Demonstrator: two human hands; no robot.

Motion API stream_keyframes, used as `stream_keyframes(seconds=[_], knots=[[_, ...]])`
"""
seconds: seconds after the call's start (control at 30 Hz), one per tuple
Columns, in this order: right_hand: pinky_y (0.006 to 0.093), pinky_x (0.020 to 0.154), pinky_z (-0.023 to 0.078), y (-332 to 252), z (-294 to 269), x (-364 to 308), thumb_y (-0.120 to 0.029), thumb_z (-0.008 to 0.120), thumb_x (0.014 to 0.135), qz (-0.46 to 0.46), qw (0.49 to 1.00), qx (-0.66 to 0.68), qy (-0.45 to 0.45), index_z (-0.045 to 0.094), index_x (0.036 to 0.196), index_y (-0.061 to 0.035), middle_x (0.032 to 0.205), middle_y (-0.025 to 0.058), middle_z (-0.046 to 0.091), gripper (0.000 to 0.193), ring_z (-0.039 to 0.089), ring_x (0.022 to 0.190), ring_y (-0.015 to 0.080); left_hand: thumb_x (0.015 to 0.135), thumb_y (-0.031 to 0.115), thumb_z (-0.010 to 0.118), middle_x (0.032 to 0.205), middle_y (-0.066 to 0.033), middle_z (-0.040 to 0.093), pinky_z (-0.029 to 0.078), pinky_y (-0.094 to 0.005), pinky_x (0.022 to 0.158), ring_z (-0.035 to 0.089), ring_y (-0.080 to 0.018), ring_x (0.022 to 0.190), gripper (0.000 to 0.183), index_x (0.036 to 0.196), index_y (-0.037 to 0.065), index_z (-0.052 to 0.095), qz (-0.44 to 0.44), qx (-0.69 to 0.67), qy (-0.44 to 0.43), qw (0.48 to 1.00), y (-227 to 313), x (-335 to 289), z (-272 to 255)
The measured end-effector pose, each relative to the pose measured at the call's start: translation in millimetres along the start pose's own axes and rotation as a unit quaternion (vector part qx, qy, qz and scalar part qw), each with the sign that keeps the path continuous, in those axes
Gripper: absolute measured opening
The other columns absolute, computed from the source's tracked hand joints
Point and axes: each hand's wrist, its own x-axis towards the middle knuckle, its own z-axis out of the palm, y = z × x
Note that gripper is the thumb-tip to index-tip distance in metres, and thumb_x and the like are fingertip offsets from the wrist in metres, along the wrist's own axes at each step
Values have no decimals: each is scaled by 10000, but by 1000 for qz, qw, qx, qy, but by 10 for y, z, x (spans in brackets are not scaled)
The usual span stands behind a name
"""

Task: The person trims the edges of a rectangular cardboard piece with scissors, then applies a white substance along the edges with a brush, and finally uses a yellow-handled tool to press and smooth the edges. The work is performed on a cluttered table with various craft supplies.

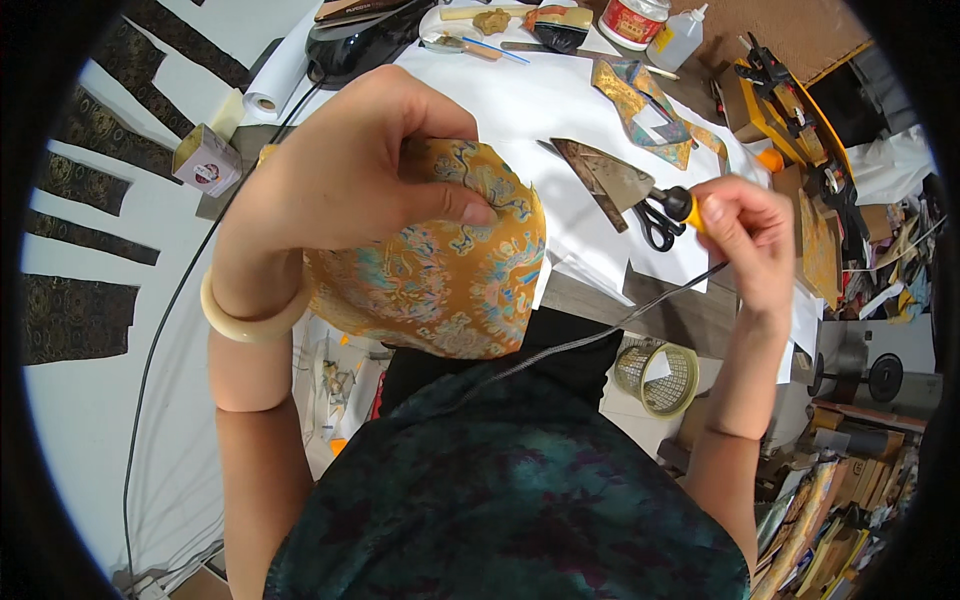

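Note:
My left hand, with a cream bangle on its wrist, grips a piece of gold brocade fabric patterned in blue, pink and white. Its thumb presses on the cloth's face, and the other fingers are hidden behind. The fabric hangs over the table's near edge. My right hand is closed around the yellow handle of a small electric iron with a stained triangular metal plate. A grey cord trails from the handle toward my lap. Black-handled scissors lie on the table just beneath the iron.
White paper covers much of the table. Blue-gold fabric strips, a red-labelled jar and a clear bottle lie beyond. A black cable runs along the left. A mesh basket stands on the floor.

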Motion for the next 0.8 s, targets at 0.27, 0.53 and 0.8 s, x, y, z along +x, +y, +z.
stream_keyframes(seconds=[0.27,0.53,0.8], knots=[[185,451,335,347,8,179,-191,699,869,-47,984,133,-105,683,895,39,690,50,640,233,488,529,44,708,144,857,593,27,438,360,-236,492,383,-37,564,344,769,-60,587,31,-78,-149,985,72,139,-68],[190,439,303,632,235,172,-212,698,872,-80,962,221,-137,671,894,80,682,78,638,294,462,509,48,682,90,864,809,-67,665,480,-242,647,591,-84,727,381,920,-59,606,-70,-147,-173,971,174,73,-61],[189,449,320,617,228,183,-215,713,863,-85,968,183,-149,680,893,66,683,65,643,285,478,522,47,715,157,846,637,-1,602,419,-232,521,500,-41,567,312,772,-47,617,-16,-179,-192,965,31,110,-34]])
